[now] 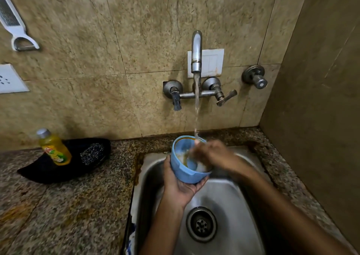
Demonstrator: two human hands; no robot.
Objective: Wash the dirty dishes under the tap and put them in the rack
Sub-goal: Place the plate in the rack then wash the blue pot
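Note:
A light blue bowl (185, 174) with a soiled, soapy inside is tilted over the steel sink (224, 194). My left hand (180, 188) holds it from below, thumb up the left wall and fingers curled under the base. My right hand (209, 154) reaches into the bowl from the right and is blurred; its fingers are inside the rim and what they hold cannot be made out. Water runs from the wall tap (196, 50) and lands at the bowl's far rim beside my right hand.
On the granite counter (78, 206) to the left lies a black tray (58, 169) with a yellow dish soap bottle (54, 147) and a scrubber (92, 153). The drain (201, 224) sits below the bowl. A side wall stands close on the right. No rack is in view.

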